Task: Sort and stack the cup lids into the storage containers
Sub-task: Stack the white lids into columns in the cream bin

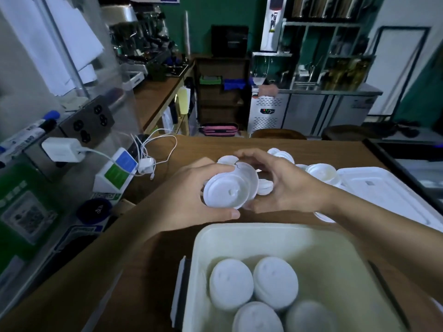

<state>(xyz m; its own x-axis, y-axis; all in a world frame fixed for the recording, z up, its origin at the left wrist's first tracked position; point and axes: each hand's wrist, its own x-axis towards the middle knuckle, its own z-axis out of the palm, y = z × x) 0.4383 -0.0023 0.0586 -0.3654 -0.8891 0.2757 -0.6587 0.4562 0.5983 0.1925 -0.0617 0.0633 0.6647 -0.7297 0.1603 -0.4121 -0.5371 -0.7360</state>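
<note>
From the head camera, the left hand (pixel 191 195) curls its fingers and thumb around a round white plastic cup lid (pixel 225 192) held above the brown wooden counter (pixel 323 149). The right hand (pixel 287 185) grips a second white lid (pixel 250 176) tucked just behind the first. Below them, a cream square plastic container (pixel 263 230) holds four stacks of white lids (pixel 231 283). Loose white lids (pixel 321 172) lie beyond the hands.

The lid (pixel 226 191) above the tub (pixel 242 236) is thin white plastic, smooth and matt. The tub is cream plastic, faintly glossy. Under the tub the counter (pixel 206 146) is matt brown wood. Far behind the tub, the cabinet (pixel 309 111) is brushed metal.
</note>
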